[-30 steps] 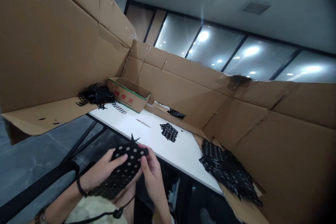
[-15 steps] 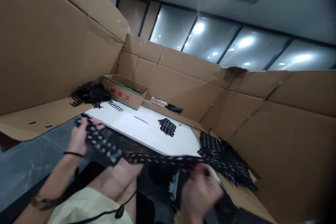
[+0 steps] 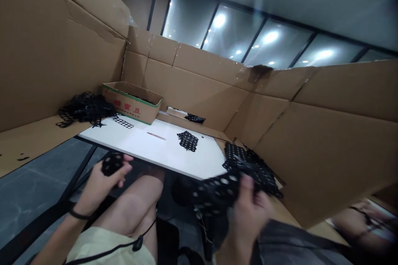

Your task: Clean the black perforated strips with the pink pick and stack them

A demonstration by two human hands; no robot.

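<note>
My left hand (image 3: pixel 98 182) is closed round a small black perforated piece (image 3: pixel 112 164), in front of the white table's left front edge. In my right hand (image 3: pixel 250 211) a larger black perforated sheet (image 3: pixel 216 192) is gripped between thumb and fingers. It hangs leftward past the table's front edge, blurred by motion. Right behind that hand lies a pile of black perforated sheets (image 3: pixel 234 152). A smaller perforated piece (image 3: pixel 188 140) rests alone on the white table (image 3: pixel 146 149).
A printed carton (image 3: pixel 132 109) with black material inside stands at the back left. Beside it is a heap of black mesh scraps (image 3: pixel 83 109). A thin reddish pen-like tool (image 3: pixel 156 136) lies on the table. Cardboard walls (image 3: pixel 199 78) surround it. Another person's arm (image 3: pixel 351 223) shows at far right.
The black perforated strip stretched between my hands is now in two separate parts, one in each hand. The view has shifted to the right, and another person's arm has come into sight.
</note>
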